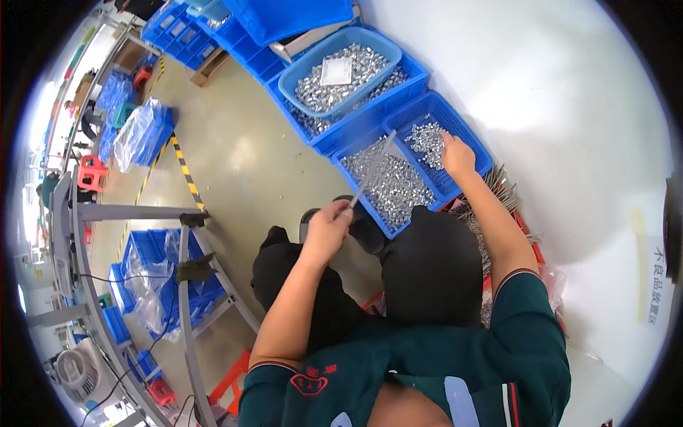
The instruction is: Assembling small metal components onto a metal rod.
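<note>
Here the bare left hand [329,231] is gripping a slim, greyish, translucent strip [373,171] between thumb and fingers, and the strip is slanting up over a shallow blue plastic tray [380,219], its tip hanging near the far right corner. Blur and glare are masking the strip's detail, and I'm not able to tell whether it's touching the small silver metal pieces [398,186] heaped below.

Over to the right hand [459,156]: it's coming across the right edge of a blue perforated plastic basket [442,114], fingertips down at a scattered pile of small silver ring-like pieces [425,142]. The hand itself is hiding the fingertips, so whether they're pinching anything, I can't tell.

A black-clad knee [434,249] is covering the tray's near right corner. Beyond the far edges, a light-blue oval tub [395,51] is sitting in a deeper blue crate [370,115], a white paper slip [336,71] lying on its metal pieces. Beneath the right forearm, thin metal rods [501,192] are poking out, partly concealed.
</note>
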### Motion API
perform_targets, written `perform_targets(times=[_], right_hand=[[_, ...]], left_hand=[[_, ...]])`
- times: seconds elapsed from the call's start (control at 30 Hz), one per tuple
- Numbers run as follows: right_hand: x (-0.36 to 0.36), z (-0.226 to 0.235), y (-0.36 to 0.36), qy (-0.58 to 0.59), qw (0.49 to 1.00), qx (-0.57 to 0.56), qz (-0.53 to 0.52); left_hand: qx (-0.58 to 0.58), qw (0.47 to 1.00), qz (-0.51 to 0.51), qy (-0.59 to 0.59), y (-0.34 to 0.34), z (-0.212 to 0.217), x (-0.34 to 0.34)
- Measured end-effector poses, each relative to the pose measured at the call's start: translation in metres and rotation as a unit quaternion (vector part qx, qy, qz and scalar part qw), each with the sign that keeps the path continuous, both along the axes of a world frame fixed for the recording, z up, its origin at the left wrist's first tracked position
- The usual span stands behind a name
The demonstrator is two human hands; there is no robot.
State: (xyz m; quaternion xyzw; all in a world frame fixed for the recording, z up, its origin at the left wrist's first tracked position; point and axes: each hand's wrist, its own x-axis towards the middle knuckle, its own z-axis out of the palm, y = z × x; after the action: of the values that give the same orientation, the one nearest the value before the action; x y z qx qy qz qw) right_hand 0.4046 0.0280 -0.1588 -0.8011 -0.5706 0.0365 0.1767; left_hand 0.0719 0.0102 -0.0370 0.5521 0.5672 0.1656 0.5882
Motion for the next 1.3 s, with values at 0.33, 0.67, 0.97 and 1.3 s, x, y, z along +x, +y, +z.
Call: perform_targets(times=[0.33, 0.67, 0.97, 1.3], right_hand=[[-0.103, -0.042, 0.013, 0.033, 0.954, -0.029, 0.297], [-0.134, -0.09, 0.013, -0.029, 0.916, -0.032, 0.399], [-0.13, -0.109, 0.023, 0.035, 0.947, -0.097, 0.305], [-0.082, -0.106, 0.045, 0.873, 0.418, -0.234, -0.091]], left_hand=[[-0.04, 0.994, 0.082, -0.06, 0.001, 0.023, -0.026], [-0.047, 0.991, 0.092, -0.084, -0.003, 0.014, -0.047], [-0.057, 0.99, 0.093, -0.091, -0.004, 0.019, -0.044], [-0.059, 0.99, 0.082, -0.096, -0.004, 0.016, -0.044]])
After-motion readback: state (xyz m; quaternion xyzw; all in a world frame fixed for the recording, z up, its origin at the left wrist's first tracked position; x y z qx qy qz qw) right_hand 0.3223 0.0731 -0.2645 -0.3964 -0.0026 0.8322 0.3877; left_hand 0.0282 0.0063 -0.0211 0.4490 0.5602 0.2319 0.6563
